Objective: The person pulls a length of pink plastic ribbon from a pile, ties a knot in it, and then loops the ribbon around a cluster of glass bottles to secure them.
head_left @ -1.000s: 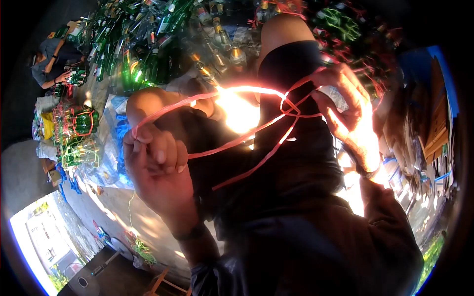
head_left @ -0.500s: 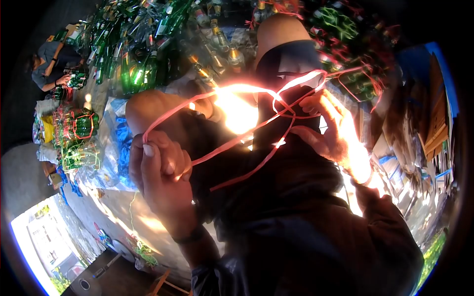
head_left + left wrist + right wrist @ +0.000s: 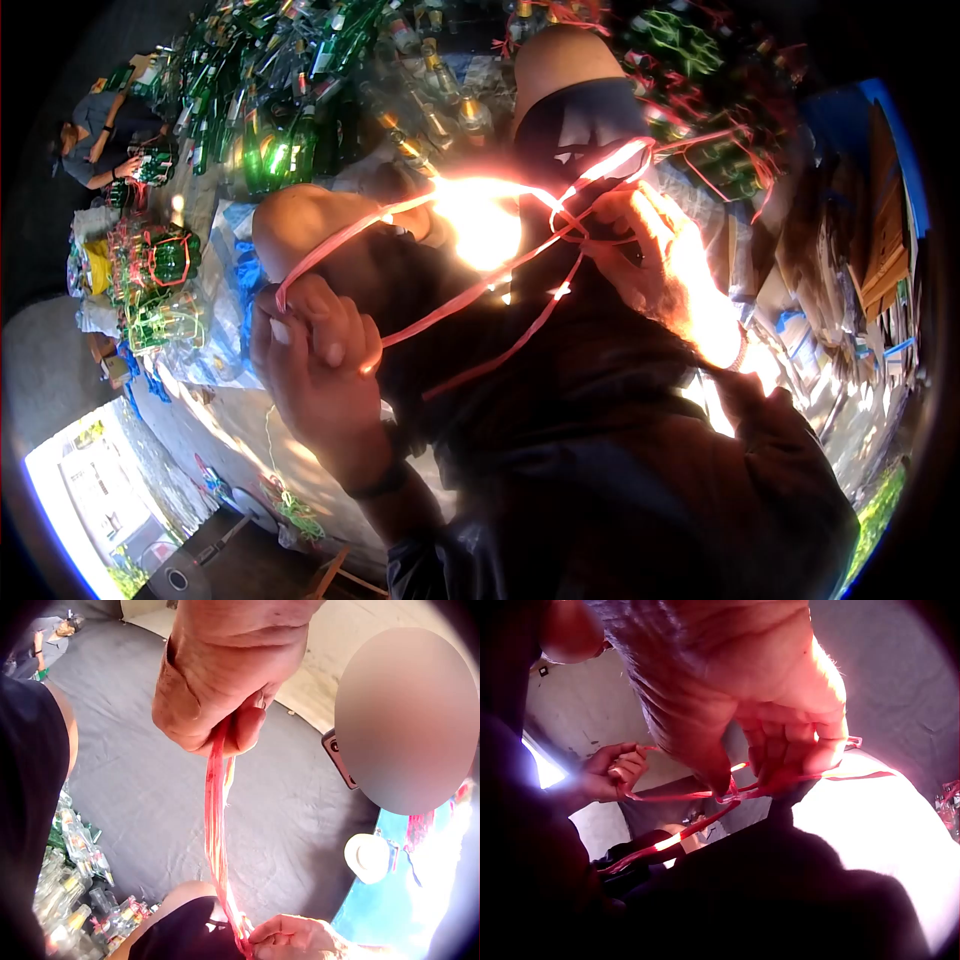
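My left hand [image 3: 325,375] grips a pink plastic ribbon [image 3: 450,305], its fingers curled round two strands held taut. The strands run across my lap to a loose crossing of loops, where my right hand [image 3: 665,265] pinches the ribbon between thumb and fingers. A free tail of ribbon hangs down from the crossing. In the left wrist view the ribbon [image 3: 217,817] stretches from my left fist [image 3: 232,682] down to the other hand [image 3: 296,939]. The right wrist view has my right thumb and fingertips at the knot [image 3: 730,796].
Many green and clear bottles [image 3: 280,150] lie ahead of my knees. Tied bottle bundles [image 3: 170,255] stand at the left, near a seated person [image 3: 100,135]. Pink and green ribbon tangles [image 3: 685,50] lie at the upper right. Wooden boards [image 3: 885,260] stand at the right.
My right hand has moved down and left to the crossing of the ribbon, and its fingers have closed in there. The loops are smaller. My left hand keeps its grip and has shifted slightly.
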The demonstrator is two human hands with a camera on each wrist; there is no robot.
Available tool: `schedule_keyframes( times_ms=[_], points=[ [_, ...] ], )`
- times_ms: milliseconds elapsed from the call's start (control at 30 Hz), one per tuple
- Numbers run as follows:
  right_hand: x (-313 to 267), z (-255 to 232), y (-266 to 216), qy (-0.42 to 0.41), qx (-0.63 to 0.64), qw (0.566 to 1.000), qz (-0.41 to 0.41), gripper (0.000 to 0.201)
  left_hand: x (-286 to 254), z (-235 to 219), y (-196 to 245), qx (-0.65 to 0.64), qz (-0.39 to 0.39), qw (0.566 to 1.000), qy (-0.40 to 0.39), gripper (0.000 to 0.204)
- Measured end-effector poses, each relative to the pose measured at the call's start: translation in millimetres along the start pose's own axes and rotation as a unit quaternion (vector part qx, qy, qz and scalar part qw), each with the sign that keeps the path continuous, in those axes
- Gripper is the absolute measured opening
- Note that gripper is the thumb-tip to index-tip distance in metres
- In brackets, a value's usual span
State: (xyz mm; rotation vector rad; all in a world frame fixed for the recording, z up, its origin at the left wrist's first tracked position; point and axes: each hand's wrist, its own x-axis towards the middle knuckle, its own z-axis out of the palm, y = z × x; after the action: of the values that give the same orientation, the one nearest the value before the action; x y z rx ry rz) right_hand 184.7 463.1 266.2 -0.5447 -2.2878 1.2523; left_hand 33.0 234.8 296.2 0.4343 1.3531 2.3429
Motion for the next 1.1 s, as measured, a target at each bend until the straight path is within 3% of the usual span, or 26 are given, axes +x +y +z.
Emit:
schedule_keyframes(
  times_ms=[67, 200, 300, 333, 367, 433, 567, 667, 800, 933, 967, 1000, 1033, 1100],
  points=[
    [-2, 1, 29, -0.061, -0.214, 0.966, -0.128, 0.023, 0, 3, 1, 0.002, -0.001, 1.0, -0.014, 0.031],
    [1, 5, 31, -0.048, -0.177, 0.959, -0.215, 0.021, -1, 5, 2, 0.021, -0.021, 1.0, -0.007, 0.035],
    [1, 1, 26, -0.055, -0.122, 0.977, -0.164, 0.023, -1, 4, 3, 0.034, -0.038, 0.999, 0.008, 0.038],
    [-2, -6, 35, -0.1, -0.136, 0.979, -0.114, 0.023, -1, -1, 3, 0.029, -0.041, 0.998, -0.03, 0.034],
    [-2, -9, 38, -0.1, -0.136, 0.979, -0.114, 0.023, 0, -4, 3, 0.024, -0.044, 0.996, -0.068, 0.032],
    [0, -15, 39, -0.12, -0.072, 0.986, -0.09, 0.019, -1, -4, 5, 0.021, -0.046, 0.998, -0.043, 0.031],
    [0, -23, 45, -0.114, -0.061, 0.986, -0.103, 0.018, 0, -10, 6, 0.041, -0.022, 0.999, -0.009, 0.034],
    [-1, -28, 47, -0.129, -0.099, 0.985, -0.064, 0.018, -2, -16, 9, 0.043, -0.024, 0.998, -0.03, 0.034],
    [2, -32, 52, -0.107, -0.114, 0.981, -0.114, 0.018, -7, -17, 16, 0.091, -0.057, 0.994, -0.034, 0.033],
    [10, -41, 51, -0.099, -0.139, 0.976, -0.137, 0.018, -7, -18, 19, 0.313, -0.136, 0.939, -0.044, 0.024],
    [12, -43, 49, -0.099, -0.14, 0.976, -0.138, 0.018, -6, -16, 18, 0.384, -0.169, 0.907, -0.026, 0.025],
    [14, -43, 47, -0.095, -0.144, 0.974, -0.146, 0.019, -3, -26, 15, 0.383, -0.188, 0.903, -0.051, 0.034],
    [15, -43, 46, -0.091, -0.148, 0.973, -0.154, 0.019, -2, -27, 9, 0.383, -0.188, 0.903, -0.051, 0.034],
    [18, -44, 46, -0.105, -0.149, 0.967, -0.177, 0.02, -2, -22, -2, 0.474, -0.081, 0.872, -0.091, 0.035]
  ],
)
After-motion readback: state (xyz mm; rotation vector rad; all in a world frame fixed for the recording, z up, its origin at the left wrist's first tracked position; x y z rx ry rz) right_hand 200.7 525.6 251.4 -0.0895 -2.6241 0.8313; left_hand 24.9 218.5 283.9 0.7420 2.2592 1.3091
